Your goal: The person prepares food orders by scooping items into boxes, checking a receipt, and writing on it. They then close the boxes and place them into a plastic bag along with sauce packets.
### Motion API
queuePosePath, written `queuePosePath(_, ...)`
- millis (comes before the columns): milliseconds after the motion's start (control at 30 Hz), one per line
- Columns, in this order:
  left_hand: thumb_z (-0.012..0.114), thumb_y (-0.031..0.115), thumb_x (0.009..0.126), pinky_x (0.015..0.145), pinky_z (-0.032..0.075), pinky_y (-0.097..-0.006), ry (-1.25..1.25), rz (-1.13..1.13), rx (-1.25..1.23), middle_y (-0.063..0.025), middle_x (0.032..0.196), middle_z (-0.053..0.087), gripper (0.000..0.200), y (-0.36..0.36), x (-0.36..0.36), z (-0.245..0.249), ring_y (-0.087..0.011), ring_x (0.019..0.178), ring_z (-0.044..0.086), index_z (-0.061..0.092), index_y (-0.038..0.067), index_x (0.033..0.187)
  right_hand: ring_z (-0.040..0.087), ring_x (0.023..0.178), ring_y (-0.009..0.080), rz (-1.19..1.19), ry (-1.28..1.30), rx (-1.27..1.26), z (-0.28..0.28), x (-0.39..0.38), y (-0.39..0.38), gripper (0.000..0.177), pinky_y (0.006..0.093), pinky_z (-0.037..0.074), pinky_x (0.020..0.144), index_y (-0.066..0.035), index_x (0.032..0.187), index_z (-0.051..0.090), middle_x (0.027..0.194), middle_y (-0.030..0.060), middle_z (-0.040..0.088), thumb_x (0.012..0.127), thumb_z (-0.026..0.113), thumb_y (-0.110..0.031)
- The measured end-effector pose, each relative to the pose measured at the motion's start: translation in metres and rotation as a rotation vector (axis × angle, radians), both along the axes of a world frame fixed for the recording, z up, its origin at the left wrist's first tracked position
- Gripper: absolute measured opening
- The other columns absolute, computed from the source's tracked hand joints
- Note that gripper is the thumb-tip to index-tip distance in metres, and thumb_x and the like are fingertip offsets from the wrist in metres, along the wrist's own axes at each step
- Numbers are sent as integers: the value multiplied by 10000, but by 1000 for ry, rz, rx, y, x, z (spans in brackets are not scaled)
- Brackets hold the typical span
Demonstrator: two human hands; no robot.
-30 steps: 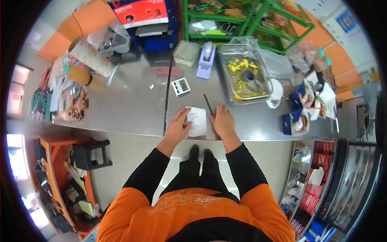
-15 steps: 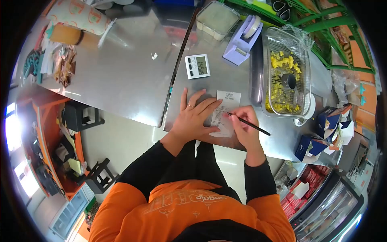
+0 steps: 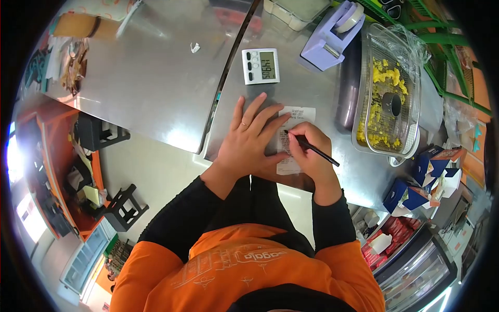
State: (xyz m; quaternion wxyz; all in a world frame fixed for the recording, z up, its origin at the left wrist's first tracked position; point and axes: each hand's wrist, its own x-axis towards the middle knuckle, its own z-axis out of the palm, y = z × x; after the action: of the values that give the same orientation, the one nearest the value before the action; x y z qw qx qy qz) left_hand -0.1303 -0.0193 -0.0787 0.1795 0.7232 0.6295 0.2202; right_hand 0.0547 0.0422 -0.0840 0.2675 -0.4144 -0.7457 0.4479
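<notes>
the right hand (image 3: 314, 156) is gripping a slim black pen (image 3: 323, 153), its tip touching a thin, rectangular white paper slip (image 3: 285, 143). the slip is lying near the front edge of the shiny metal bench (image 3: 299, 83). the left hand (image 3: 251, 138) is pressing flat, fingers spread and holding nothing, partly over the slip's left edge. smooth metal is showing between slip and boxy white plastic timer (image 3: 261, 66).

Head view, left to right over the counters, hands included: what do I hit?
Crumpled brown packaging → white scrap → left hand → right hand gripping a black pen → wire basket of yellow food → dark blue boxes.
</notes>
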Motion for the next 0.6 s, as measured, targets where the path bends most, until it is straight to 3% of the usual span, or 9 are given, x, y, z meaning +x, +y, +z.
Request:
queuePosePath(267, 812, 447, 673, 1197, 203, -590, -31, 15, -8, -25, 1416, 496, 740, 1, 1, -1, -323, 1453, 328, 600, 208, 1339, 649, 647, 260, 19, -26, 25, 0, -2, 2, 104, 318, 512, 600, -35, 879, 619, 764, 108, 636, 825, 706, -14)
queuePosePath(400, 810, 454, 666, 1199, 201, -589, -31, 7, -23, -25, 1412, 491, 747, 1, -1, -1, -315, 1460, 311, 601, 198, 1335, 627, 632, 237, -69, -5, -72, 4, 11, 5, 101, 299, 499, 600, -33, 898, 615, 762, 106, 628, 844, 699, -21)
queuePosePath(600, 825, 453, 654, 1205, 199, -566, -31, 18, -19, -20, 1412, 499, 745, 1, 0, -2, -307, 1457, 327, 611, 206, 1324, 602, 642, 168, 78, -24, 13, 1, 14, 10, 84, 281, 487, 602, -22, 906, 609, 808, 97, 636, 874, 686, -20)
